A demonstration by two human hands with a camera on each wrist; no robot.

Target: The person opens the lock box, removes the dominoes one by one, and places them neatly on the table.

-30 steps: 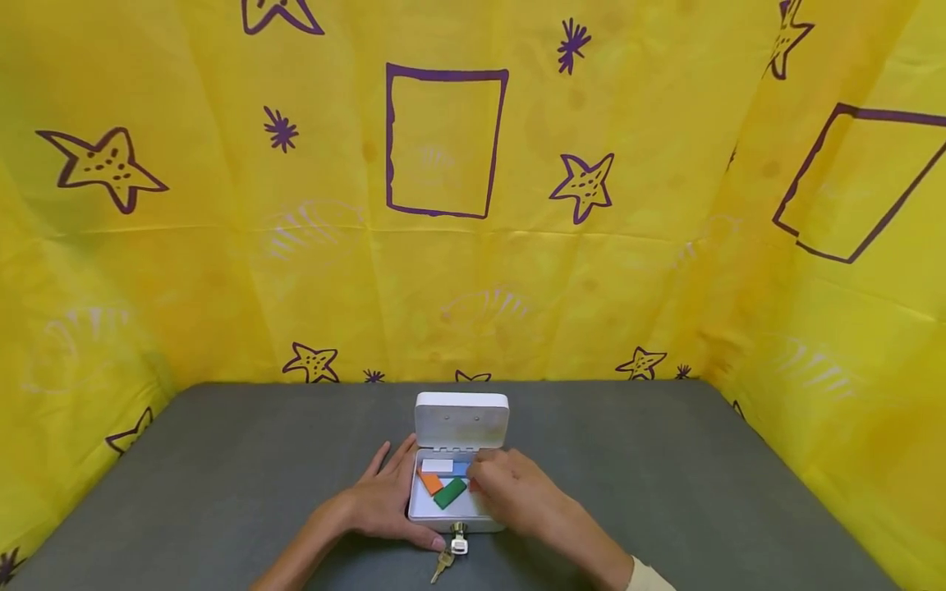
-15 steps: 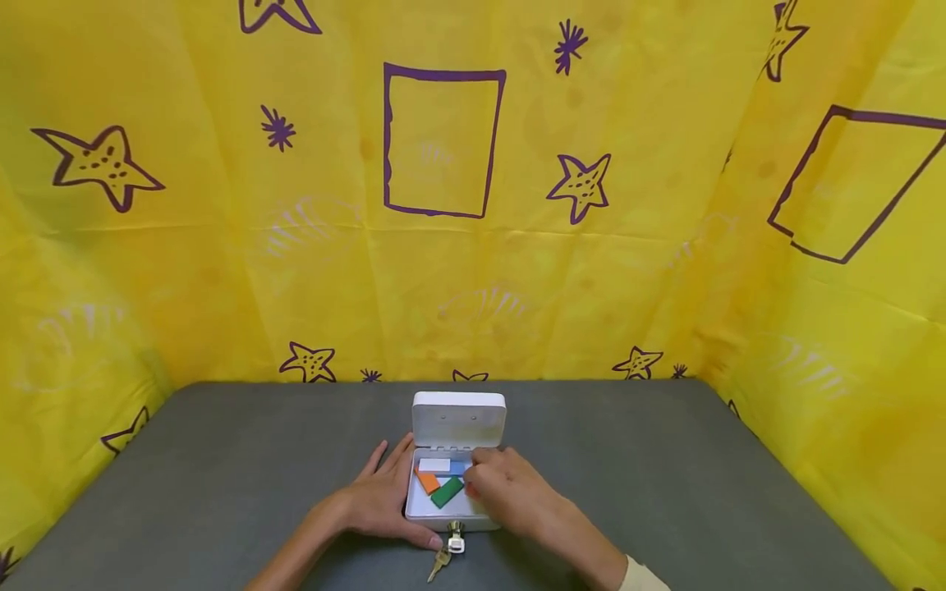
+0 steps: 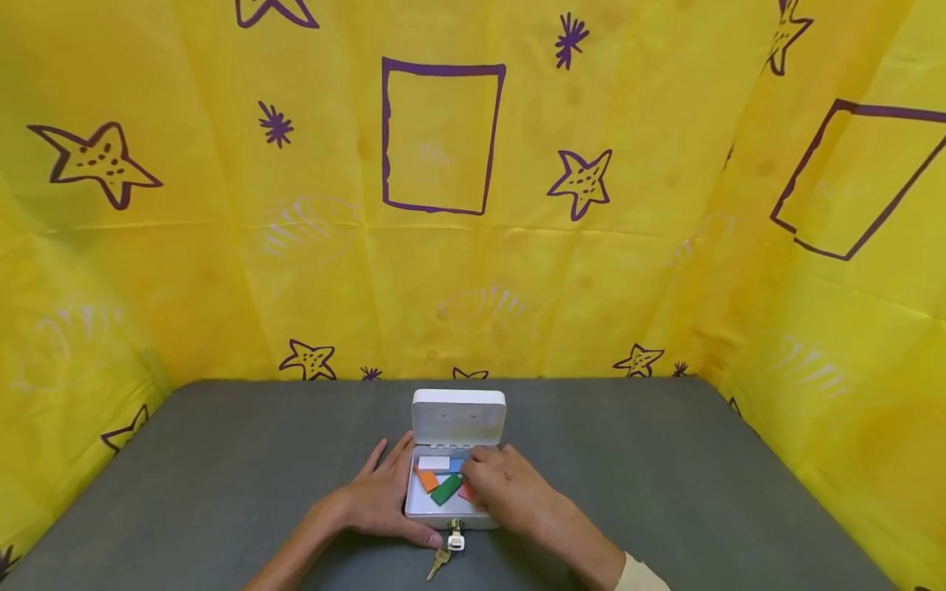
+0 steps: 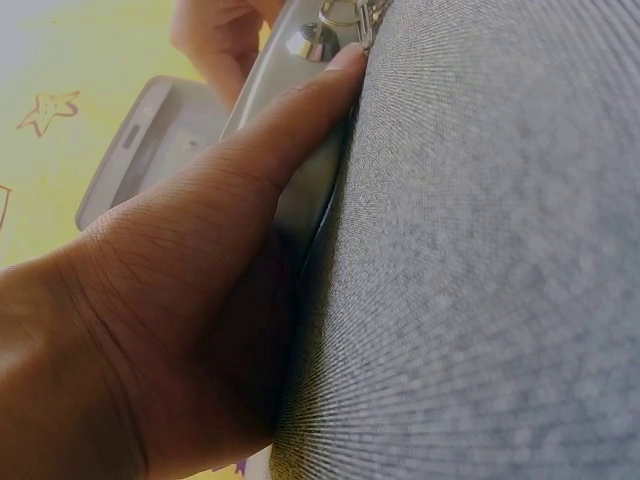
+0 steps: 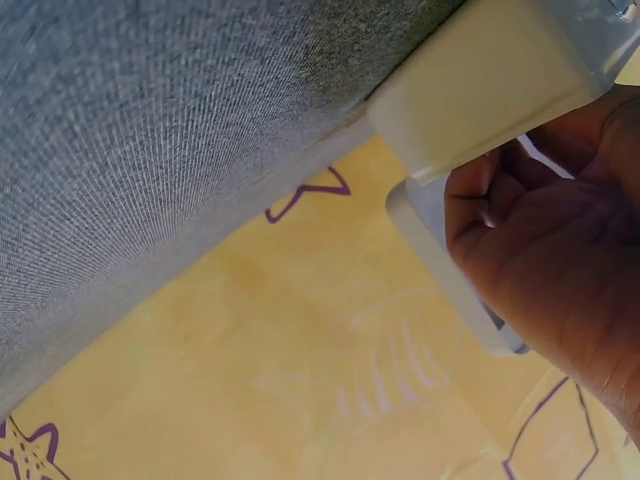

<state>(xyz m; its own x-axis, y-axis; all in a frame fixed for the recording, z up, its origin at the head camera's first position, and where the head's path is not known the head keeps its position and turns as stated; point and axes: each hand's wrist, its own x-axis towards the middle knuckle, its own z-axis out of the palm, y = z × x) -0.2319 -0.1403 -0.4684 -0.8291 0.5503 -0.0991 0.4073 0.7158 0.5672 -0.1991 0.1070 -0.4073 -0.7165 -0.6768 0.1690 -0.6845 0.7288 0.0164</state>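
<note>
A small white metal cash box (image 3: 424, 520) stands with its lid (image 3: 458, 420) raised at the back. My left hand (image 3: 378, 502) lies along its left side, fingers extended, the thumb across the front beside the lock (image 4: 314, 42). My right hand (image 3: 510, 490) reaches over the right wall, its fingers curled inside; I cannot tell whether they pinch anything. Flat blocks lie in the box: white (image 3: 434, 463), light blue (image 3: 456, 465), orange (image 3: 427, 480) and green (image 3: 446, 490). A pink block (image 3: 466, 492) shows partly under the right fingers.
A key (image 3: 456, 542) sits in the front lock, with a second key (image 3: 439, 563) hanging from it onto the grey table (image 3: 281, 460). Yellow cloth (image 3: 310, 271) with purple drawings walls in the back and sides.
The pink block has shifted slightly left toward the green one and shows more from under the right hand. The left hand, the box and the other blocks stay put.
</note>
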